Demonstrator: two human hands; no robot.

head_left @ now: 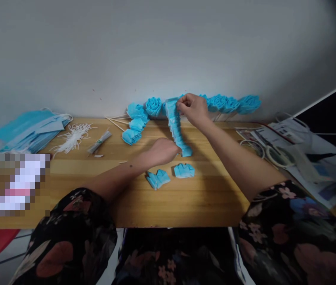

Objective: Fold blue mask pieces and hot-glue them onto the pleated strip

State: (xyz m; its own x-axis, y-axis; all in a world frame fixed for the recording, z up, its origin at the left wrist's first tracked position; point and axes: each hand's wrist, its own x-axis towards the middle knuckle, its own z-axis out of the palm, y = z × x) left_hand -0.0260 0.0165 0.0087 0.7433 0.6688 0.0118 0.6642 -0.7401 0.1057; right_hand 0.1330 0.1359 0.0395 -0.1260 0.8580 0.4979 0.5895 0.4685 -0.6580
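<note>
A long, pleated, light-blue fabric strip (174, 126) runs near-to-far above the brown wooden counter (156, 209). The right hand (197, 109) pinches its far end; the left hand (163, 152) curls at its near end, grip unclear.

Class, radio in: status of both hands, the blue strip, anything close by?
Right hand pinching pleated blue strip near its top. Left hand at its lower end, grip unclear. Two folded blue pieces lie close by.

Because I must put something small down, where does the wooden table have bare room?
Bare wood: between the two folded blue pieces and the table's front edge; also between the pleated strip and right forearm. Crowded: along the wall, with blue flowers, and the right end, with scissors.
</note>
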